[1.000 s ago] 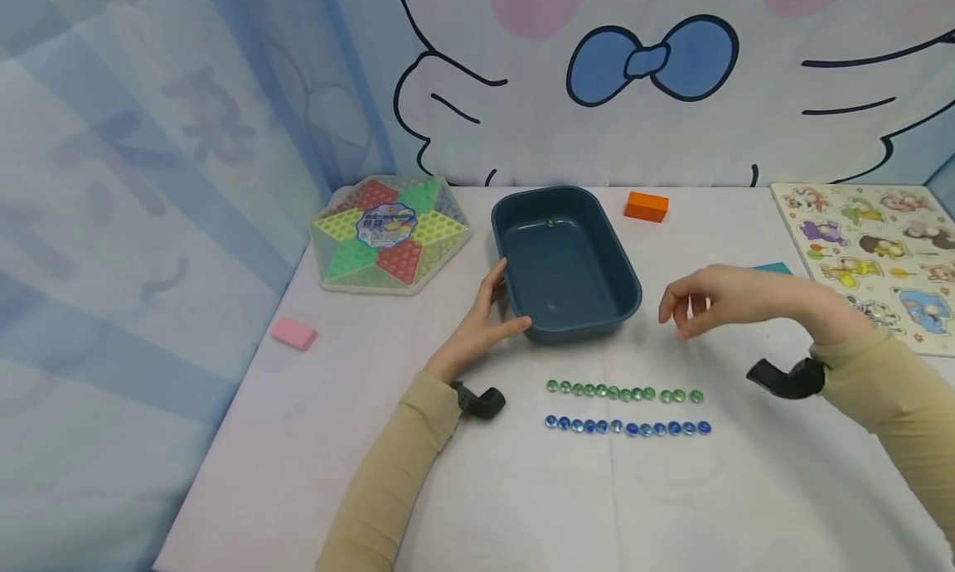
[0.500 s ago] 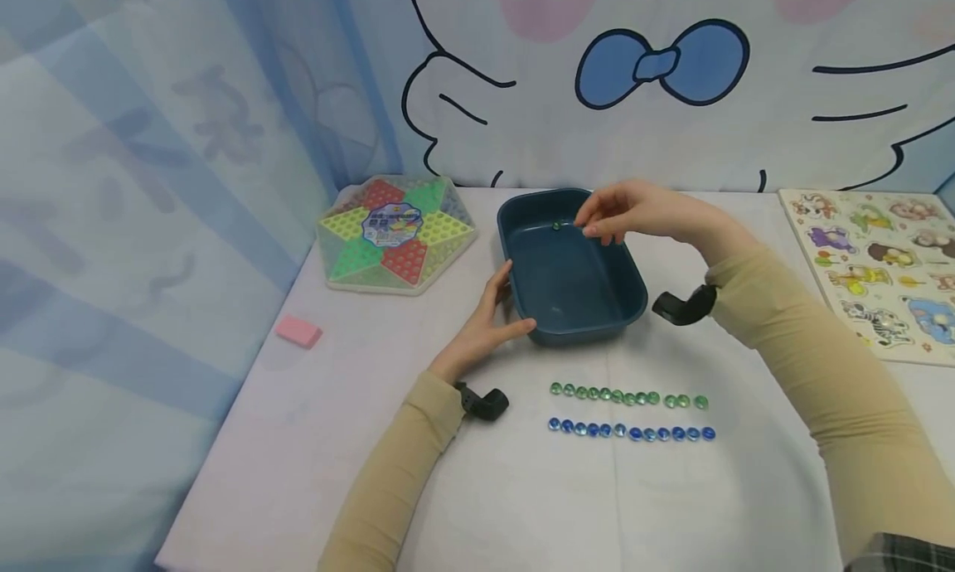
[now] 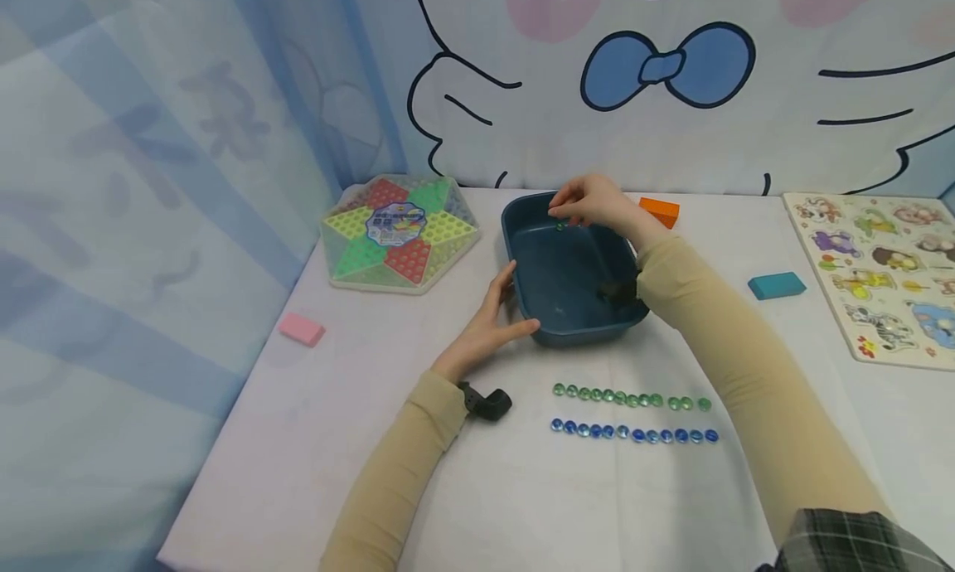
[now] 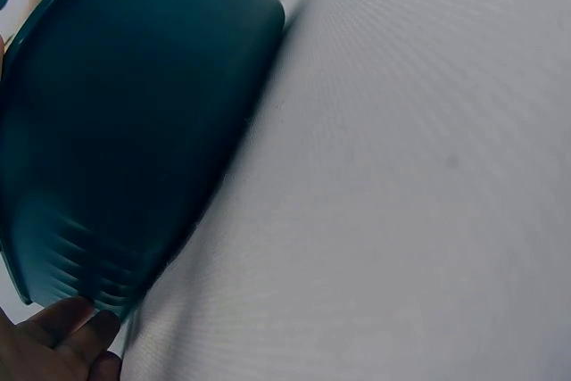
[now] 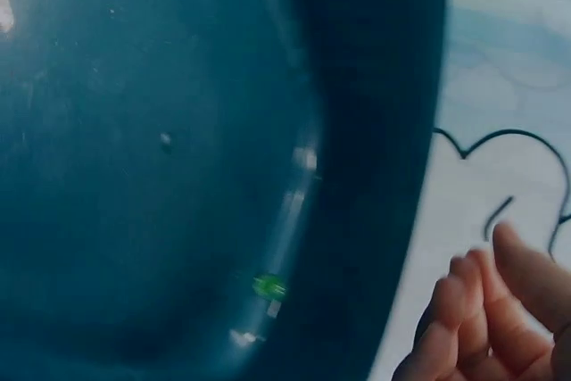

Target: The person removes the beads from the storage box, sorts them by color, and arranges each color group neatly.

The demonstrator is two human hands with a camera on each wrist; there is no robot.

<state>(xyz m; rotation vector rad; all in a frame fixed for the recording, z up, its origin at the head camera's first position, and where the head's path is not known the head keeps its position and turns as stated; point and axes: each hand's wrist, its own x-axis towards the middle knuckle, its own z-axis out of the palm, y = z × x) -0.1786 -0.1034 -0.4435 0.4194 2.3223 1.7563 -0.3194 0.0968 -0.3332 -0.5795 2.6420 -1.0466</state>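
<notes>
A dark teal plastic bin (image 3: 563,278) stands at the back middle of the table. My left hand (image 3: 481,336) holds its near left corner, thumb at the front rim and fingers along the left side. Over the bin's far end hovers my right hand (image 3: 593,201), fingers bent and tips close together. Just below those fingertips lies one green glass marble (image 5: 269,286), at the edge of the bin's floor. Nothing shows between the right fingers in the right wrist view. In front of the bin run a row of green glass marbles (image 3: 608,395) and a row of blue marbles (image 3: 622,432).
A hexagonal Chinese checkers box (image 3: 403,236) lies left of the bin, with a pink block (image 3: 302,329) nearer. An orange block (image 3: 661,212) sits behind right, a teal block (image 3: 777,286) farther right. An animal puzzle board (image 3: 880,265) lies at the right edge.
My right hand has moved left from beside the bin to over its far end, just above the green marble. The left hand stays on the bin; the marble rows look unchanged.
</notes>
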